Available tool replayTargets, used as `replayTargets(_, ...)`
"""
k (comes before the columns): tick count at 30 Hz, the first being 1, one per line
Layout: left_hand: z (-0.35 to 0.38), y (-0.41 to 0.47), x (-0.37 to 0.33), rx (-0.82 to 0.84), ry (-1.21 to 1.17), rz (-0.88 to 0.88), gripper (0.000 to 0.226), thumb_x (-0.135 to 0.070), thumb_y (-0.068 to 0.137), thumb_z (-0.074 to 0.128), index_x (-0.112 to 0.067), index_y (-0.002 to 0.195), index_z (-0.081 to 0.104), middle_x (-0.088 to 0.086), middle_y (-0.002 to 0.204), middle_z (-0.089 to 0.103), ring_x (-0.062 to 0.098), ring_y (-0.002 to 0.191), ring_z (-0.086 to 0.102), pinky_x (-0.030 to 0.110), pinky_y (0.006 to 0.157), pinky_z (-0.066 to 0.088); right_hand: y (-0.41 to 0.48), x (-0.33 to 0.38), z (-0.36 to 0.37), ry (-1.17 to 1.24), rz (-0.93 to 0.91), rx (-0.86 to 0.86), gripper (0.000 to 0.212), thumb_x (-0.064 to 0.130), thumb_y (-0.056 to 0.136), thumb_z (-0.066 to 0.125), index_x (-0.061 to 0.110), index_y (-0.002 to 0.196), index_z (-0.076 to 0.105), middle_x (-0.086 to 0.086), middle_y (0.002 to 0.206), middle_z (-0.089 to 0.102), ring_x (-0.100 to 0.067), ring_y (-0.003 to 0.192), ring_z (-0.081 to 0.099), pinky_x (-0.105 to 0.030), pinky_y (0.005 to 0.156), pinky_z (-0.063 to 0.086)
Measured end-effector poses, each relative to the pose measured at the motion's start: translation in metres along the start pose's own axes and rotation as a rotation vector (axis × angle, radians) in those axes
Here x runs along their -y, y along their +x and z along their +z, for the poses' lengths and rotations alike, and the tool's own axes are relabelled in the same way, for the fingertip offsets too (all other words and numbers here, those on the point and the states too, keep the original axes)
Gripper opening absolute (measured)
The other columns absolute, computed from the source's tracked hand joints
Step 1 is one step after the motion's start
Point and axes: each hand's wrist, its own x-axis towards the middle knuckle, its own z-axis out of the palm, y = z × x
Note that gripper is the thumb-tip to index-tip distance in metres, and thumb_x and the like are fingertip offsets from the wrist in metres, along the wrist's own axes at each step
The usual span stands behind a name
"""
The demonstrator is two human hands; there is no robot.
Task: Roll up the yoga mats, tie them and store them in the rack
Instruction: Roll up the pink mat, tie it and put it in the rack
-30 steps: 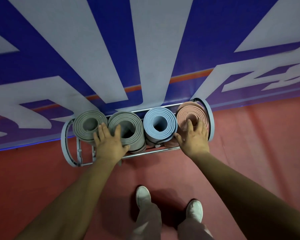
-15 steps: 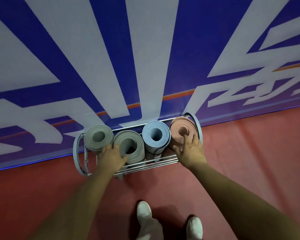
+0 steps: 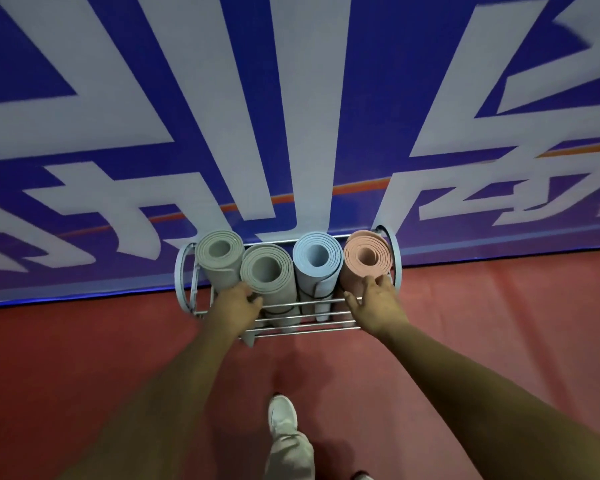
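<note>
Several rolled mats stand upright in a metal rack [image 3: 293,328] against the wall: a grey-green mat [image 3: 219,255] at the left, a second grey-green mat [image 3: 268,273], a light blue mat [image 3: 317,258] with a dark tie around it, and a pink mat [image 3: 368,258] at the right end. My left hand [image 3: 234,306] rests against the front side of the second grey-green mat, fingers loosely curled. My right hand [image 3: 378,306] touches the front side of the pink mat with its fingers spread. Neither hand closes around a mat.
The rack stands on a red floor [image 3: 84,375] right against a blue and white banner wall [image 3: 291,116]. One white shoe [image 3: 282,415] and a trouser leg show below the rack. The floor stretches left and right of the rack.
Both hands have slid off the mats' tops down to their front sides. My view has pulled back and up, so the rack looks smaller.
</note>
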Motion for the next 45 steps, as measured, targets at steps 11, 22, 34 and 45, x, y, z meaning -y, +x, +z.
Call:
replayTargets(11,0.033,0.080,0.026,-0.034,-0.784,-0.414,0.033,-0.025,0.093,0.063,0.003,0.110,0.063,0.011,0.102,0.066,0.027,0.092,0.066,0.038,0.077,0.057,0.061,0.070,0.063,0.407,0.017,0.161,0.038,0.037,0.093,0.057,0.000,0.096,0.065,-0.018,0.092,0.072,-0.035,0.092,0.067,-0.038,0.081,0.054)
replayTargets(22,0.105,0.179,0.067,0.185,-1.022,-0.539,0.027,-0.030,0.089,0.066,-0.010,0.108,0.064,0.013,0.111,0.069,0.027,0.099,0.068,0.033,0.062,0.059,0.148,0.119,0.169,0.715,0.377,0.273,0.047,0.044,0.095,0.054,-0.001,0.095,0.065,-0.017,0.093,0.069,-0.032,0.070,0.069,-0.033,0.058,0.054)
replayTargets(34,0.099,0.191,0.063,0.084,-1.097,-0.502,0.019,-0.015,0.085,0.062,-0.007,0.102,0.066,0.013,0.101,0.072,0.026,0.092,0.071,0.044,0.076,0.061,0.149,0.126,0.170,0.741,0.321,0.013,0.049,0.036,0.095,0.058,0.008,0.056,0.047,-0.003,0.054,0.050,-0.019,0.052,0.048,-0.032,0.057,0.039)
replayTargets(45,0.107,0.187,0.074,0.186,-1.079,-0.436,0.059,-0.056,0.083,0.068,-0.017,0.126,0.057,0.002,0.121,0.065,0.023,0.106,0.065,0.039,0.080,0.061,0.141,0.116,0.189,1.040,0.348,0.097,0.054,0.057,0.075,0.070,0.011,0.102,0.066,-0.005,0.094,0.075,-0.024,0.090,0.072,-0.045,0.089,0.057)
